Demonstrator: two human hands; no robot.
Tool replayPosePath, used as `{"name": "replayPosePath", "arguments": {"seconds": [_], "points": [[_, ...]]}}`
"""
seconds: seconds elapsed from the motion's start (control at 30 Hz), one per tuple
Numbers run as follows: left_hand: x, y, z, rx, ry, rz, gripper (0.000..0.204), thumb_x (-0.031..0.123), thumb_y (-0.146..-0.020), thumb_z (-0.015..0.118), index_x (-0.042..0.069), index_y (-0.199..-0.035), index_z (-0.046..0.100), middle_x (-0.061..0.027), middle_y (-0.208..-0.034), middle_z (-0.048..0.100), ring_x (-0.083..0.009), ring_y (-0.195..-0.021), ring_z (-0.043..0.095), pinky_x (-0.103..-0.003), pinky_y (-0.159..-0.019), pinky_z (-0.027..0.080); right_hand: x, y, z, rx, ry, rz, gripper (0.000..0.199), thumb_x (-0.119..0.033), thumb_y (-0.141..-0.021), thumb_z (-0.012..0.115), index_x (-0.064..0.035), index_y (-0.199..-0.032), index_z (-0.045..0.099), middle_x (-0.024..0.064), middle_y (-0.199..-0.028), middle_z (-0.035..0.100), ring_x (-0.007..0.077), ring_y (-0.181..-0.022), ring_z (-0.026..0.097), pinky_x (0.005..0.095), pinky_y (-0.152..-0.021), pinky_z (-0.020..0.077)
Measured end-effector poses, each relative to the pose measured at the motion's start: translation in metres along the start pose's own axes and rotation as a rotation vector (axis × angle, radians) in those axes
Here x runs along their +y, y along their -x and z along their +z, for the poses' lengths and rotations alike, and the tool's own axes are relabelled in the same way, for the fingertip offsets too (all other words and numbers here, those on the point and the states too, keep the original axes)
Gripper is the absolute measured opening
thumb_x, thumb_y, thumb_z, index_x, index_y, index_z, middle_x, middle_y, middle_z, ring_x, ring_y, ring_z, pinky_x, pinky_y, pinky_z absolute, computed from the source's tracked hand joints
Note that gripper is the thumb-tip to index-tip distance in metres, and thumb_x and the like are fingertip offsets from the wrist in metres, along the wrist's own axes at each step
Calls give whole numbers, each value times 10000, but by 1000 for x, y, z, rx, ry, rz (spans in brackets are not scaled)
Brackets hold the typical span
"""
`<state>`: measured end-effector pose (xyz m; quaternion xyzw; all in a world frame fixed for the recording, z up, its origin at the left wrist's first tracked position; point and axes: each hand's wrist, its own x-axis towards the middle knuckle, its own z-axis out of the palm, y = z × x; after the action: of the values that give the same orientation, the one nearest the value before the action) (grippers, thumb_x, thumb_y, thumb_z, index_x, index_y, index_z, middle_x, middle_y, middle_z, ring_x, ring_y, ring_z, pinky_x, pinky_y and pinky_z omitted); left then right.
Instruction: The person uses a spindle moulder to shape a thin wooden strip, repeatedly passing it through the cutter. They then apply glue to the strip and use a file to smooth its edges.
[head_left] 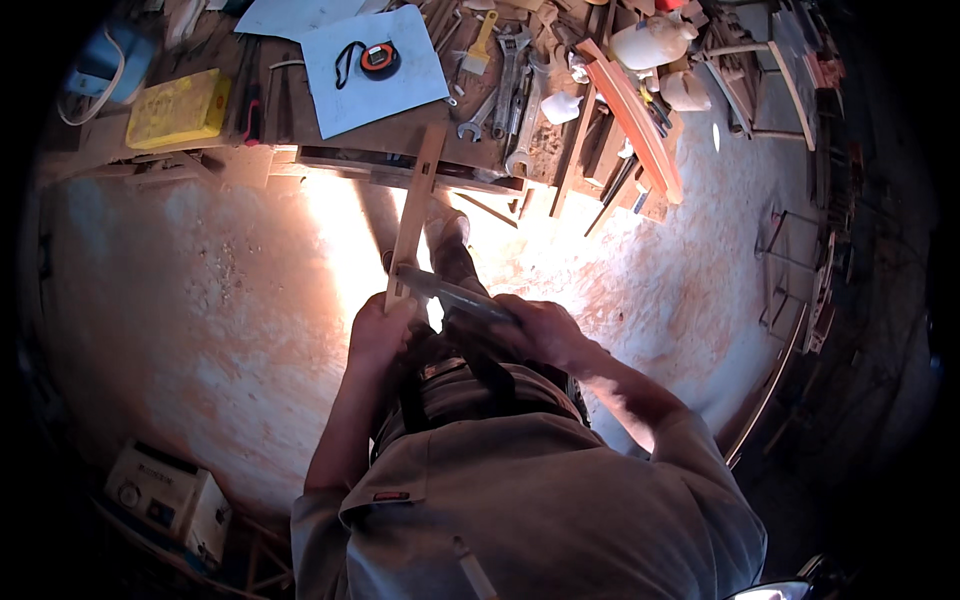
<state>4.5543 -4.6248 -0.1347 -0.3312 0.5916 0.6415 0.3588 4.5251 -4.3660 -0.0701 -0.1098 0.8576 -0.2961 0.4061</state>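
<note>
Head view: one wooden strip (413,212), leaning from the bench (400,140) toward the waist, is gripped at its lower end by the left hand (378,330). One metal blade (455,293), clasped by the right hand (535,330), is laid across it. Marking or sawing seems in hand; a steady strip is needed next.

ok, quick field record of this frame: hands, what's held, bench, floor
left hand: grips the near end of a long wooden strip
wooden strip: far end rests on the workbench edge
right hand: holds a flat metal blade-like tool laid across the strip; exact kind unclear
bench items: tape measure on a blue sheet, wrenches, yellow block
floor: sawdust-covered, a foot visible beneath the strip
lower left: pale boxy machine
</note>
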Motion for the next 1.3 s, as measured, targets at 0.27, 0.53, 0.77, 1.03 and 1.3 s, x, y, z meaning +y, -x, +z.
{"name": "replayPosePath", "arguments": {"seconds": [0.27,0.53,0.77,1.03,1.3], "points": [[-1,7,-1,169,12,96,266,235,-925,512,-2,-1039,549,-17,-678,539,-71,-485,486,-229,-421,398,1,9,-7,183,-318,1,360,-208,-890,636,-42,-1197,548,98,-756,626,149,-686,593,302,-647,486],[-10,7,-12,454,-647,428,388,266,-839,587,-15,-1106,552,-178,-937,592,-330,-874,605,-432,-779,487,15,5,-7,243,-404,3,343,-214,-907,624,-9,-1173,552,38,-687,548,102,-649,501,275,-612,447],[-2,9,-9,569,-897,504,363,201,-750,692,13,-1035,569,-174,-957,599,-347,-857,618,-449,-741,493,0,6,3,127,-429,29,322,-165,-906,604,-64,-1207,555,82,-772,630,98,-726,573,276,-687,485],[-3,7,-6,575,-906,441,331,184,-754,701,30,-1014,567,-174,-886,632,-353,-791,633,-458,-695,503,-16,-3,3,52,-206,-14,363,-229,-898,603,-74,-1219,534,183,-903,661,315,-848,663,386,-748,516],[-6,5,-6,569,-957,496,337,168,-761,693,11,-1024,552,-186,-891,613,-370,-790,622,-469,-686,501,-20,-9,3,80,-156,-31,332,-358,-910,565,-126,-1147,553,165,-898,661,365,-868,644,431,-752,511]]}}
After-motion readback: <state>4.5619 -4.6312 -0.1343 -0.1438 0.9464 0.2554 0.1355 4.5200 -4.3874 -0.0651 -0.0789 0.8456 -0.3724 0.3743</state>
